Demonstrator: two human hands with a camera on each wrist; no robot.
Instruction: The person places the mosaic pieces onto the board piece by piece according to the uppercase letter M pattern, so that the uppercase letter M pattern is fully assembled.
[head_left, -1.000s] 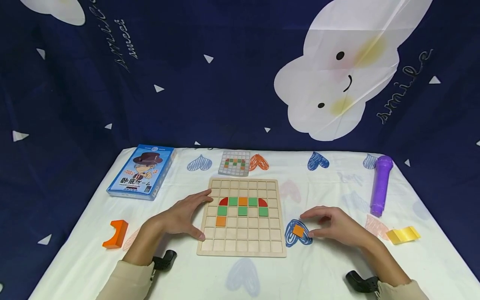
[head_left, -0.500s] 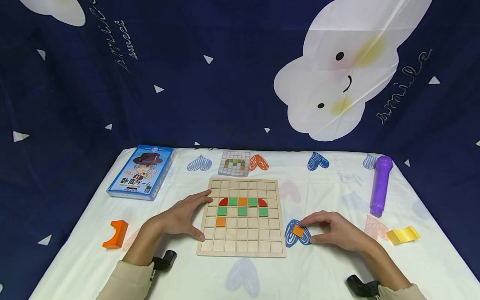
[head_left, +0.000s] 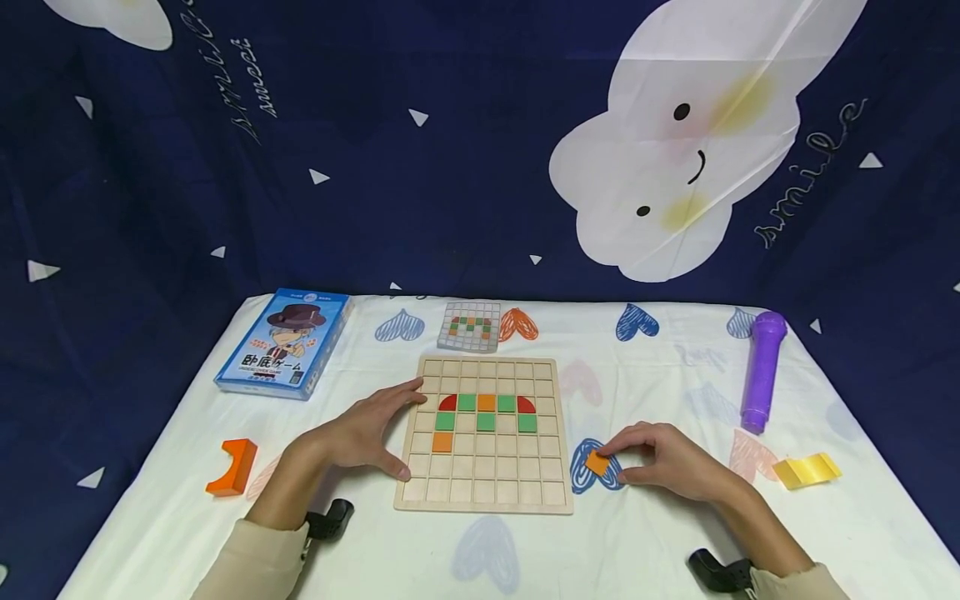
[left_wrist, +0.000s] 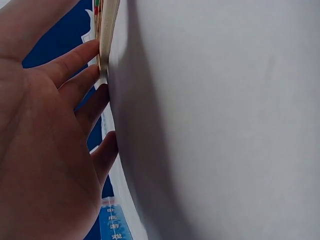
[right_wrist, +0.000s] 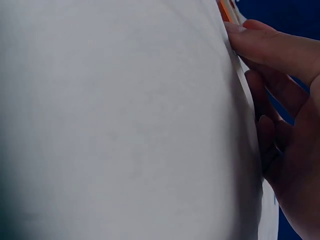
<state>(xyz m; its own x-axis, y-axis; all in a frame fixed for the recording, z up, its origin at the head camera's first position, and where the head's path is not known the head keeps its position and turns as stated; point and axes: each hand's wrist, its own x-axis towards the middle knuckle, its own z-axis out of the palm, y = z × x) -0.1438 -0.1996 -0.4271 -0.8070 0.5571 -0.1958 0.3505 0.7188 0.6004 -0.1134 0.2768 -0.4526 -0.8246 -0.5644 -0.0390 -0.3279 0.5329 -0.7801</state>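
While the left hand lies flat with straight fingers against the left edge of the wooden board, steadying it, the right hand has its fingertips closed on a small orange tile — the tile lies on the tablecloth just right of the board, over a blue heart. This looks like the pick-up step. Next, I'd judge, comes lifting the tile and fitting it squarely into a free cell, perhaps matching the pattern card beyond.
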